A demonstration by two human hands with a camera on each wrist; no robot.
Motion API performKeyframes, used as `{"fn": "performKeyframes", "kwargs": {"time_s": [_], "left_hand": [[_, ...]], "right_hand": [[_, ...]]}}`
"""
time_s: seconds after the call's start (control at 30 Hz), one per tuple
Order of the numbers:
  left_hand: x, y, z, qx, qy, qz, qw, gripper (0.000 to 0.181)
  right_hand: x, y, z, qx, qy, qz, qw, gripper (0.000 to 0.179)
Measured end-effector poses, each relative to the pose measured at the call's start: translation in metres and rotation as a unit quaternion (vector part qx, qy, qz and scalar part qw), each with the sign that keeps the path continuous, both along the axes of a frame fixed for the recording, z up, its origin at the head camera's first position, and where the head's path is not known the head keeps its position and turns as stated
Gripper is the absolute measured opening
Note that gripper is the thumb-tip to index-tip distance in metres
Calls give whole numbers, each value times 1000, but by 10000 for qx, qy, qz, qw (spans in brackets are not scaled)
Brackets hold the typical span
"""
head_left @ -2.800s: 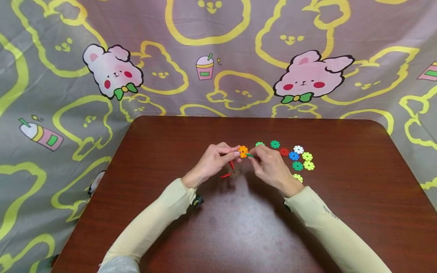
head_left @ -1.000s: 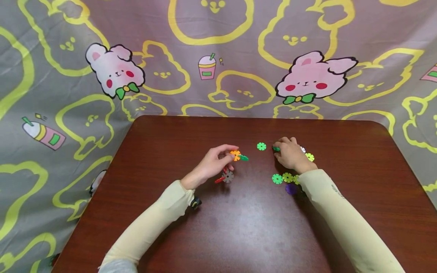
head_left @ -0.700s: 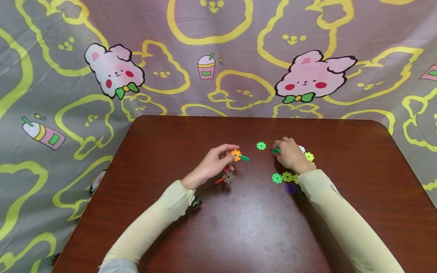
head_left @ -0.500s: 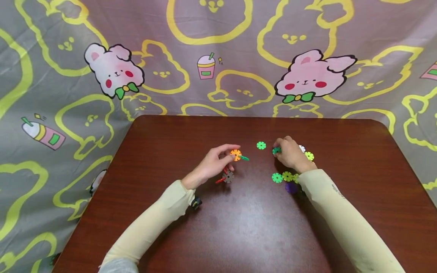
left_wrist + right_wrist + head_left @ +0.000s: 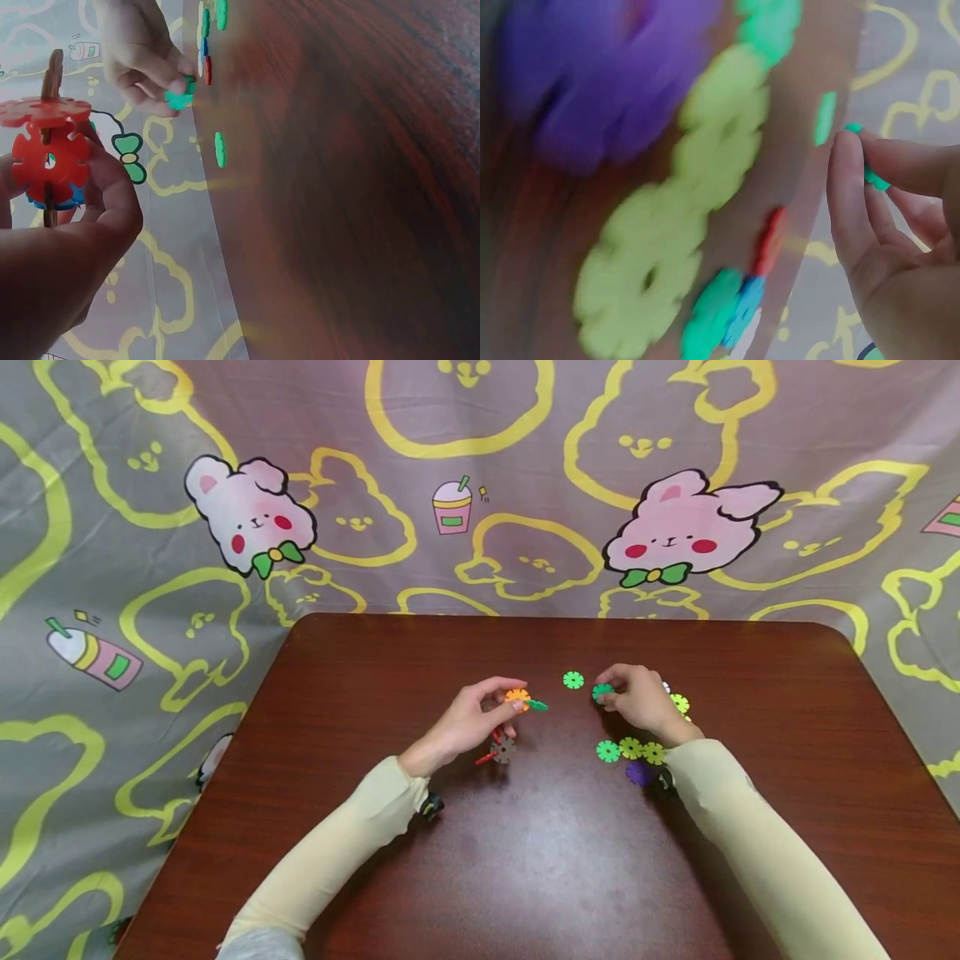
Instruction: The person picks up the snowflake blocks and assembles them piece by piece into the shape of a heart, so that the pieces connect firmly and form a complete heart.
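Green notched plastic disc (image 5: pixel 602 692) held apart from a multicoloured cluster of interlocked discs (image 5: pixel 51 161).
Left hand (image 5: pixel 472 718), centre of head view: grip clamped on the cluster at its orange notched disc (image 5: pixel 517 696). Right hand (image 5: pixel 643 697), right of centre: grip pinches the green disc, apparently off the brown wooden counter (image 5: pixel 420 877). Step, as judged: fetching another piece. Next move likely calls for carrying it left, matching slot to slot, and pressing while the left hand steadies.
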State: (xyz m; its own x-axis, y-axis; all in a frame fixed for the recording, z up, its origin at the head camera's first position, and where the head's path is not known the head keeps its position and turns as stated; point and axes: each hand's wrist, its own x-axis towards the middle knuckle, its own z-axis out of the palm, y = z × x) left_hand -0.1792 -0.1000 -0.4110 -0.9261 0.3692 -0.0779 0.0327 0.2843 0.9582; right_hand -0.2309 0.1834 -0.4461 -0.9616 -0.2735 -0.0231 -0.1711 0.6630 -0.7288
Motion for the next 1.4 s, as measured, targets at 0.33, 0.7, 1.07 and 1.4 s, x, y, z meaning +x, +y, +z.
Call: {"fn": "performKeyframes", "kwargs": {"time_s": [0.33,0.7,1.07,1.4], "left_hand": [[-2,0,0,247,-15,483,9985,34],[-3,0,0,422,-41,644,9970,29],[-2,-1,1,455,45,637,9969,30],[-3,-1,0,495,-9,571,9971,32]], "right_hand": [[15,-19,24,-2167,-1055,24,9705,30],[33,-41,40,-2801,-1372,208,9499,33],[40,-49,46,-2755,-1138,187,9544,31],[41,-53,50,-2574,-1224,76,9585,28]]}}
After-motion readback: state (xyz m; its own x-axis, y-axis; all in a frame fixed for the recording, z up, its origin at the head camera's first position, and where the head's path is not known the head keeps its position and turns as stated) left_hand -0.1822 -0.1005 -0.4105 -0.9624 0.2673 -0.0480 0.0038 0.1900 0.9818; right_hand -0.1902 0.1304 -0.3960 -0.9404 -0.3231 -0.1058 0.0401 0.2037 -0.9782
